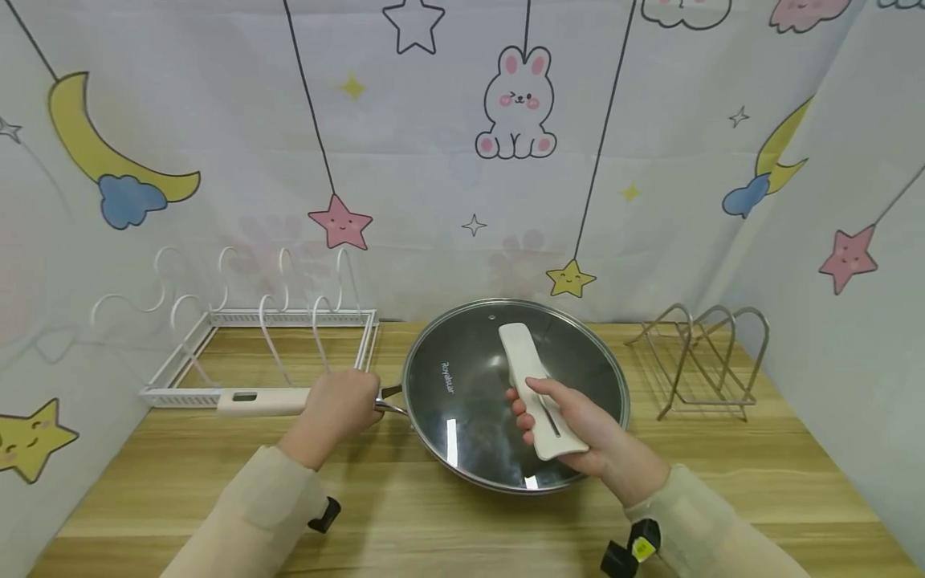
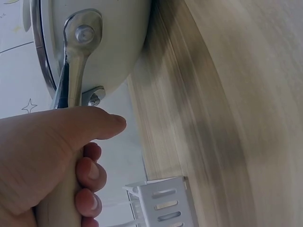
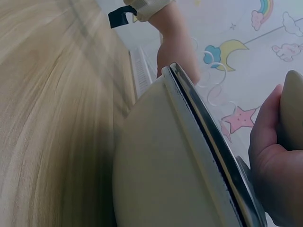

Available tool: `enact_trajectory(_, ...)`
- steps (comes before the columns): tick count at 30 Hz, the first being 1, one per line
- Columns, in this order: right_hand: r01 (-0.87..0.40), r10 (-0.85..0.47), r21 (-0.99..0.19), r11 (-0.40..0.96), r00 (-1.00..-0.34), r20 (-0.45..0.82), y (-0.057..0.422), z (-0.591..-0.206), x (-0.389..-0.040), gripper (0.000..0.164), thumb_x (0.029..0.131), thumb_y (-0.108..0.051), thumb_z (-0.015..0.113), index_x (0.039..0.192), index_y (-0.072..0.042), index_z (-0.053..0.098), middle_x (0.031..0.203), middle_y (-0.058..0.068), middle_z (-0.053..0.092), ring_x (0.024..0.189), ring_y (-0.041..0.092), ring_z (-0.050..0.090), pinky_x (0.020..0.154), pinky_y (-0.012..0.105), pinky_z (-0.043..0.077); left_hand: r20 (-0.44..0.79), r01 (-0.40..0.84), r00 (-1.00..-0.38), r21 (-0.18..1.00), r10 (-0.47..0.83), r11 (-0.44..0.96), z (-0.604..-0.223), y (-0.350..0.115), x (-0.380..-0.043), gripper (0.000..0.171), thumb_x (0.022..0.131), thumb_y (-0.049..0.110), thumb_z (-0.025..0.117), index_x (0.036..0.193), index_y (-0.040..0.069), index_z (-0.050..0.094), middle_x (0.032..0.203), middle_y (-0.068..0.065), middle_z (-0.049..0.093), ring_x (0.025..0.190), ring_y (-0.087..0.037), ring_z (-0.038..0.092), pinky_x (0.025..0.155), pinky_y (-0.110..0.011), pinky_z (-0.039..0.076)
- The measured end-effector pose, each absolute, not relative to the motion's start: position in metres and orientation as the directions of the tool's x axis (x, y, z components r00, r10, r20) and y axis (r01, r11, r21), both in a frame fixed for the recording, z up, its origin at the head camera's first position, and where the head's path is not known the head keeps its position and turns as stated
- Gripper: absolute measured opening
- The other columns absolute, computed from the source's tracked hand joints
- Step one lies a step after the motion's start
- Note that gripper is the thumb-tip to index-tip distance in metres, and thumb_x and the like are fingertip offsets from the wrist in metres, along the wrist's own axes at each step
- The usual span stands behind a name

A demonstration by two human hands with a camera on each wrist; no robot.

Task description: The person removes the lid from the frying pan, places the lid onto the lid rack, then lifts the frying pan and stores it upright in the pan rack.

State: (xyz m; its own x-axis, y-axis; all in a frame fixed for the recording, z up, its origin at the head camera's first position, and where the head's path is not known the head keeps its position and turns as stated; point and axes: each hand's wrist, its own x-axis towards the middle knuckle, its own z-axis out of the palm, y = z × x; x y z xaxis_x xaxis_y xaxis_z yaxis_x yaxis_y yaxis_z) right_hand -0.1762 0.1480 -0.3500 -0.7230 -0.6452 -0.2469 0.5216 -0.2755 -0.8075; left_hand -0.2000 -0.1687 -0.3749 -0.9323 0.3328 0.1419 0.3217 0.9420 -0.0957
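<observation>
A cream wok (image 3: 151,165) with a dark glass lid (image 1: 462,353) on its rim is at the middle of the table. My left hand (image 1: 342,409) grips the wok's long cream handle (image 1: 267,401) close to the metal bracket, fingers wrapped round it in the left wrist view. Over the lid, my right hand (image 1: 585,429) holds the tall cream lid handle (image 1: 516,345), thumb on one side and fingers on the other. The right wrist view shows the lid's metal edge lying along the wok's rim. Whether the wok's base touches the table cannot be told.
Behind the left hand stands a white rack (image 1: 181,397) with curved wire dividers. A smaller metal wire rack (image 1: 755,377) is at the right. Beneath everything is a wood-grain table (image 1: 405,530), with a patterned cloth (image 1: 433,160) hanging behind and at the sides.
</observation>
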Motion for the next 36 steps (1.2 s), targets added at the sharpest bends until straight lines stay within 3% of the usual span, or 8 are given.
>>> enact_trajectory(17,0.544,-0.708,-0.776,-0.32,-0.681,-0.186,0.1535,-0.3493,-0.1799,0.031,0.103,-0.029,0.029,0.112,-0.003,0.042,0.085,-0.002,0.059,0.068,0.005,0.059,0.063,0.017,0.053,0.051,0.288,-0.955,-0.086,0.293,0.954,-0.3714,-0.1663,-0.2059,0.029,0.073,0.029,0.074,0.059,0.015,0.053,0.057,0.001,0.052,0.051,-0.017,0.048,0.042,-0.036,0.043)
enact_trajectory(23,0.553,-0.708,-0.76,-0.341,-0.683,-0.178,0.1543,-0.3491,-0.1806,0.032,0.103,-0.03,0.028,0.119,-0.004,0.035,0.087,-0.001,0.059,0.069,0.007,0.06,0.064,0.018,0.053,0.063,0.291,-0.953,-0.085,0.297,0.953,-0.3699,-0.1662,-0.2053,0.028,0.073,0.029,0.075,0.06,0.015,0.054,0.057,0.001,0.053,0.05,-0.017,0.049,0.042,-0.036,0.043)
enact_trajectory(36,0.565,-0.728,-0.754,-0.335,-0.664,-0.174,0.1531,-0.3513,-0.1809,0.033,0.102,-0.03,0.025,0.115,-0.002,0.039,0.084,-0.001,0.059,0.068,0.007,0.06,0.064,0.019,0.053,0.08,0.293,-0.951,-0.086,0.3,0.952,-0.374,-0.1664,-0.2016,0.029,0.071,0.027,0.075,0.058,0.015,0.052,0.057,0.001,0.054,0.05,-0.018,0.05,0.043,-0.039,0.045)
